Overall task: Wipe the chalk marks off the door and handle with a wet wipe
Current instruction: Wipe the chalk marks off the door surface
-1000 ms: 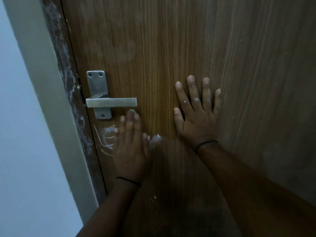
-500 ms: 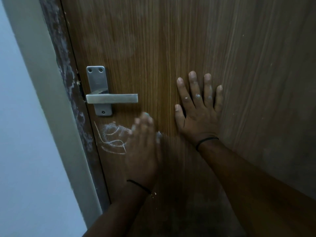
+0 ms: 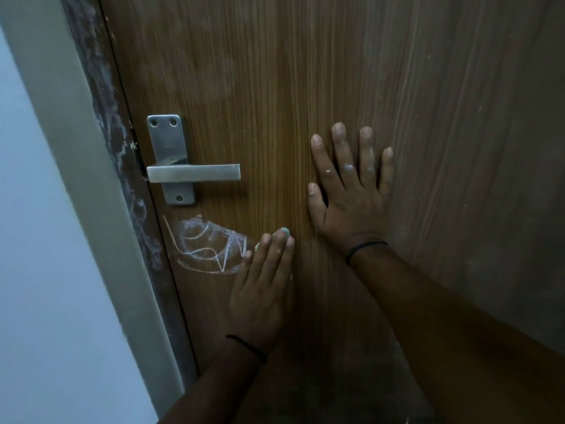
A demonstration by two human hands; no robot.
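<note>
Against the brown wood-grain door (image 3: 305,71) both of our hands lie flat in the head view, the only view we have. Our right hand (image 3: 351,191) is spread wide with straight fingers, palm on the wood to the right of the handle, holding nothing; pale smudges sit on its knuckles and a thin black band circles the wrist. Our left hand (image 3: 263,283) is lower and nearer the frame, fingers straight and close together, pressed on the door just right of the white chalk scribble (image 3: 208,246). At its fingertips a small pale mint-green edge (image 3: 285,230) peeks out; we think this is the wet wipe trapped under the flat fingers, but so little shows in the dim light that we cannot be sure. That wrist also wears a thin black band.

The chalk scribble sits below the silver metal lever handle (image 3: 192,173), a tangle of looping white lines with one long stroke at its left side. The lever points right from a rectangular silver backplate (image 3: 167,139) fixed with screws near the door's left edge. Left of the door runs a dark, scuffed strip of door edge (image 3: 113,142) with whitish patches, then a pale grey-green door frame (image 3: 76,166) and a light wall (image 3: 27,240).
</note>
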